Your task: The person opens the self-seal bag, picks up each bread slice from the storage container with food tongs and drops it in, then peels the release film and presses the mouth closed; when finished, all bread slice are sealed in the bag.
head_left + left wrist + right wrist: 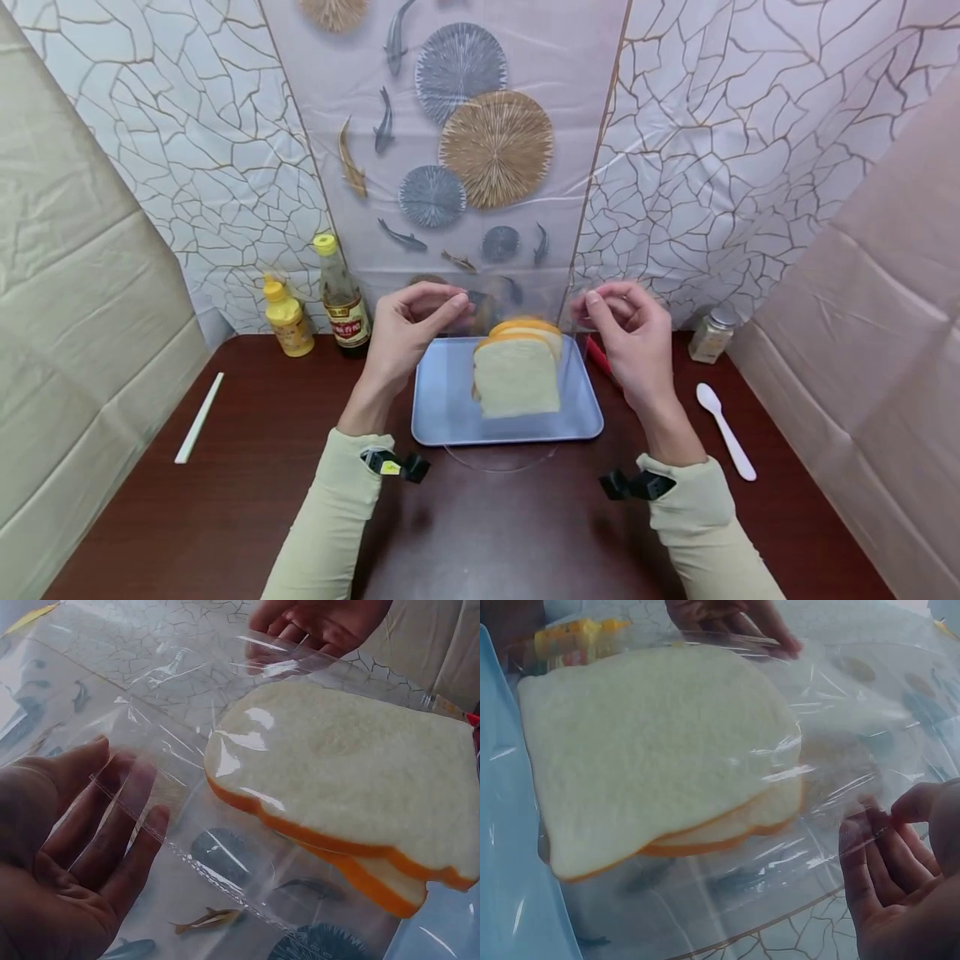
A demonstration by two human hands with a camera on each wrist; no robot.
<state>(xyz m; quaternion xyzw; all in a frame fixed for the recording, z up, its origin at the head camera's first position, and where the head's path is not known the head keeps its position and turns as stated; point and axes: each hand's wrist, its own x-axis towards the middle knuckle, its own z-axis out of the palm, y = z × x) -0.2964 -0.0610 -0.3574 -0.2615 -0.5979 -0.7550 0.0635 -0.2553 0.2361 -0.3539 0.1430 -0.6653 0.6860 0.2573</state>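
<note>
Both hands hold up a clear plastic bag (517, 317) with slices of white bread (516, 377) inside, over a light blue tray (450, 417). My left hand (408, 325) pinches the bag's top left edge; in the left wrist view its fingers (112, 832) lie behind the film (187, 787) beside the bread (352, 780). My right hand (626, 321) pinches the top right edge; in the right wrist view its fingertips (877, 847) grip the film (840, 750) next to the bread (652, 750). Orange crust shows on the slices.
On the dark wooden table (487, 525): a yellow squeeze bottle (288, 317), a dark sauce bottle (342, 300), a white stick (198, 418) at left, a white spoon (726, 431), a small jar (711, 335) at right, a red item (598, 358) beside the tray.
</note>
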